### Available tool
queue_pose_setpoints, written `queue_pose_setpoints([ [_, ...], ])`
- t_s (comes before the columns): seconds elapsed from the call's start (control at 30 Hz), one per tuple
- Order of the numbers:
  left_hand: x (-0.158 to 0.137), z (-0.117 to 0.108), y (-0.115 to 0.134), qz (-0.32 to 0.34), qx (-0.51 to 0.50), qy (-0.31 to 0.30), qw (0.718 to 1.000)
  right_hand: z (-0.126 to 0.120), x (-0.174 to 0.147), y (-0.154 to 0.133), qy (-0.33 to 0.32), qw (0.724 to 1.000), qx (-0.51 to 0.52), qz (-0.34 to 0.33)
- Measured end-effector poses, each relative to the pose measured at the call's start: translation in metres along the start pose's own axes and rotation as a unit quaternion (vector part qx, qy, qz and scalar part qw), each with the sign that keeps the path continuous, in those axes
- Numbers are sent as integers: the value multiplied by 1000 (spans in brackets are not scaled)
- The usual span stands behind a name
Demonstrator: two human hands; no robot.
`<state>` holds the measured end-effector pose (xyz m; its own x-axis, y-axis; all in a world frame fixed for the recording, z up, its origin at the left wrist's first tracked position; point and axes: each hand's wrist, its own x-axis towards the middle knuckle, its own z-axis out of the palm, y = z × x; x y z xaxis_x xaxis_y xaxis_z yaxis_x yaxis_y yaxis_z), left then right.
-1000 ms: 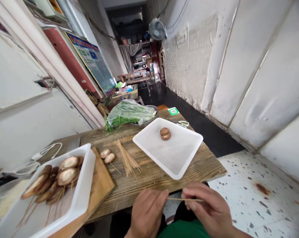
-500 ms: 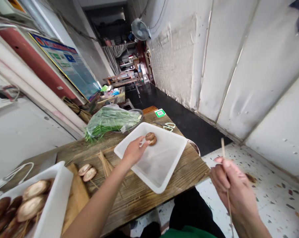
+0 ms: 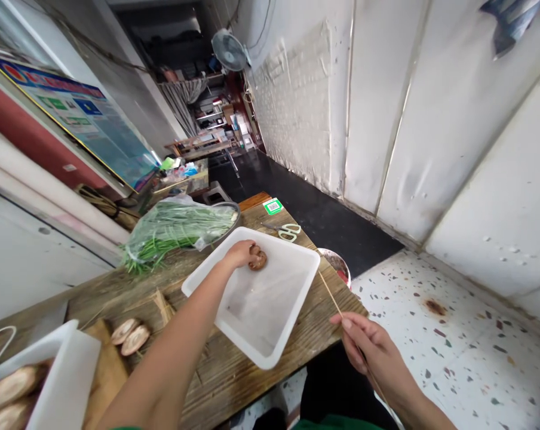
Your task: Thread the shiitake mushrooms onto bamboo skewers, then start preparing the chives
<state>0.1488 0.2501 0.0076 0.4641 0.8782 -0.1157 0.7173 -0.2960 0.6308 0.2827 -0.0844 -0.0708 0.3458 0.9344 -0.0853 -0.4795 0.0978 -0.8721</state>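
Inside the white plastic tray [image 3: 270, 310], my left hand [image 3: 241, 254] has its fingers closed on a brown shiitake mushroom [image 3: 257, 259] near the far-left side; the fingertips are partly hidden. The brown caps there lie close together. My right hand [image 3: 364, 343] pinches a thin bamboo skewer [image 3: 330, 292] between thumb and fingers, beyond the table's right edge. The skewer's tip points up and left, near the tray's right rim. Skewered mushrooms [image 3: 133, 339] with pale undersides lie on the wooden table, left of my forearm.
More mushrooms fill a white box [image 3: 68, 370] at lower left, beside a wooden board [image 3: 104, 352]. Loose skewers [image 3: 163, 306] lie left of the tray. Behind are bagged green vegetables [image 3: 175, 230], scissors [image 3: 288, 232] and a QR card [image 3: 273, 206]. A bucket [image 3: 337, 266] stands beyond the table edge.
My left hand has closed over the mushroom in the tray. My right hand has moved left toward the table, and its skewer has tilted leftward. The view has shifted right.
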Motion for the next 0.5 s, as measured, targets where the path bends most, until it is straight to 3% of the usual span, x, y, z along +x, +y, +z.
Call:
queue_pose_setpoints([
  [0.1, -8, -13, -3, -46, -106, -14, 993, 1, 0, 2, -14, 999, -44, -1],
  [0.2, -32, -31, -4, -69, -237, -26, 969, 9, -5, -3, -33, 994, -103, -24],
  [0.37, -110, -44, -9, -29, -418, -33, 908, 43, -16, -14, -104, 973, -182, -92],
  [0.43, -149, -38, -12, -13, -482, -23, 876, 62, -19, -16, -149, 961, -202, -115],
  [0.5, -189, -30, -15, 3, -592, -13, 806, 81, -23, -15, -188, 948, -221, -130],
])
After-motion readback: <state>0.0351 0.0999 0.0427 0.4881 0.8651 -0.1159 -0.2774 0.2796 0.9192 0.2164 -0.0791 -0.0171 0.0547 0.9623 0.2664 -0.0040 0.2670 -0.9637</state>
